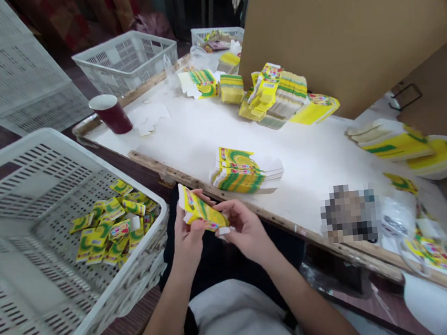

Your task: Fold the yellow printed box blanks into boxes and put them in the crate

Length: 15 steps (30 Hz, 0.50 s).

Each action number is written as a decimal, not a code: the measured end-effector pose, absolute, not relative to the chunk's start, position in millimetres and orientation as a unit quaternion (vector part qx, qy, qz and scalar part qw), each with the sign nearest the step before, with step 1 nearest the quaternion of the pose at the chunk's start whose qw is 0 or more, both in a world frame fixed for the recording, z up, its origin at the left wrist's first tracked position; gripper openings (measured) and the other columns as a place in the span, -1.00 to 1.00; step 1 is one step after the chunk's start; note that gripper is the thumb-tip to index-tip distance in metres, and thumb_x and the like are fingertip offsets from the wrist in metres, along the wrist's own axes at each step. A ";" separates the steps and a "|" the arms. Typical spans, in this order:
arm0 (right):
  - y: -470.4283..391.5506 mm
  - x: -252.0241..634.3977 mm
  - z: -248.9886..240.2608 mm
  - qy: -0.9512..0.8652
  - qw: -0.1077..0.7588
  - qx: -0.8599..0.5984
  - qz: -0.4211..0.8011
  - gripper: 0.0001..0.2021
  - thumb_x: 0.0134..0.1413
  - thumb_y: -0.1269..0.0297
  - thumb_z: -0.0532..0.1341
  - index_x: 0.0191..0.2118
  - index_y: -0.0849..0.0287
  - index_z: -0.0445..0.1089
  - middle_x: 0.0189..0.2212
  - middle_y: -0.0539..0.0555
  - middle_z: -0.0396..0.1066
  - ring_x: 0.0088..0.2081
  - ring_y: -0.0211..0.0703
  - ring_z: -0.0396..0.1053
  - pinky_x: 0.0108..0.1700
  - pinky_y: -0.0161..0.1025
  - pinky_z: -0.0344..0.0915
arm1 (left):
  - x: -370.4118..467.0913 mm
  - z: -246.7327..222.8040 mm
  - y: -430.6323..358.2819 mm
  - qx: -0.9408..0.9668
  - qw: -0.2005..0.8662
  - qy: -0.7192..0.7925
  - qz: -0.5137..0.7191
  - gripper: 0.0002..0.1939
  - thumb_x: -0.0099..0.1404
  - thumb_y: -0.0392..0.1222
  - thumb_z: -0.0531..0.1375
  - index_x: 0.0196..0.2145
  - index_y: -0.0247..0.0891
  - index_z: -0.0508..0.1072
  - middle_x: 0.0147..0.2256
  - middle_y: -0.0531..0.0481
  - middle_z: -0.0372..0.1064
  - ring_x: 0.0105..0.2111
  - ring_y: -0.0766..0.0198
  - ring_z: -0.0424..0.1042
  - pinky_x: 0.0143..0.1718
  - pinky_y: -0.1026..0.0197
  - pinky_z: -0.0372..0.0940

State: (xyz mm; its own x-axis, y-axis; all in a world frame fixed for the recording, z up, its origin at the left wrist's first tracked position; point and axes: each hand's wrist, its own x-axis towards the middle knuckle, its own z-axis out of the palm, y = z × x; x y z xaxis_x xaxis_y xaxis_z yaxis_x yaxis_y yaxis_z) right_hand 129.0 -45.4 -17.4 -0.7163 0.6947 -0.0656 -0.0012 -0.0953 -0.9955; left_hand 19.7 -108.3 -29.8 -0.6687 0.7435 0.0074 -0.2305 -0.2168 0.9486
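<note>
Between my hands, above my lap at the table's near edge, is a small yellow and green printed carton (204, 211) with white end flaps. My left hand (188, 231) grips its left side, thumb on the front face. The fingers of my right hand (245, 228) pinch the carton's right end at a white flap. Just beyond, a stack of flat yellow and green cartons (242, 171) lies on the white table (189, 139). To my left, a white plastic crate (100, 279) holds a heap of folded small cartons (114, 225).
A dark red mug (111, 114) stands near the table's left end, beside white paper scraps (148, 118). Bundles of flat cartons (279, 93) lie along the back against a large cardboard sheet (333, 36). More stacks (395, 140) sit at right. Another crate (130, 60) stands behind.
</note>
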 end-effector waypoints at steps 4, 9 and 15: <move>-51.0 133.1 -13.5 -0.662 0.214 -0.262 0.669 -0.71 -0.08 0.41 0.24 -0.14 0.14 0.34 -0.41 -0.04 0.32 -0.39 -0.27 0.28 -0.33 -0.32 0.27 | 19.2 -25.1 -106.9 0.219 0.266 0.584 0.735 -0.67 -0.01 -0.18 0.32 -0.28 -0.22 0.35 -0.47 0.13 0.30 -0.52 0.42 0.31 -0.49 0.38 0.26; -62.7 128.1 -20.9 -0.664 0.222 -0.283 0.656 -0.83 -0.06 0.42 0.23 -0.26 0.15 0.34 -0.39 -0.03 0.38 -0.37 -0.25 0.33 -0.28 -0.30 0.32 | 15.4 -25.0 -105.8 0.197 0.215 0.655 0.697 -0.81 0.01 -0.22 0.31 -0.43 -0.26 0.36 -0.55 0.18 0.31 -0.59 0.46 0.28 -0.56 0.42 0.22; -31.3 137.4 -15.9 -0.633 0.260 -0.305 0.663 -0.88 0.05 0.31 0.15 -0.28 0.19 0.38 -0.40 0.03 0.48 -0.35 -0.18 0.42 -0.28 -0.26 0.36 | 13.0 -37.4 -107.1 0.222 0.334 0.584 0.706 -0.78 0.16 -0.15 0.23 -0.22 -0.25 0.44 -0.38 0.03 0.47 -0.44 0.31 0.45 -0.39 0.30 0.35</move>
State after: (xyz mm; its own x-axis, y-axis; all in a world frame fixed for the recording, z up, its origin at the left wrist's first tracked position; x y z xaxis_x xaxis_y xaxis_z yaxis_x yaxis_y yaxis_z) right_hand 137.4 -31.3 -15.9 -0.6784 0.7308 -0.0754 0.0416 -0.0642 -0.9971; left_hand 13.0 -107.1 -37.4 -0.6790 0.7301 -0.0770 -0.2128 -0.0953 0.9724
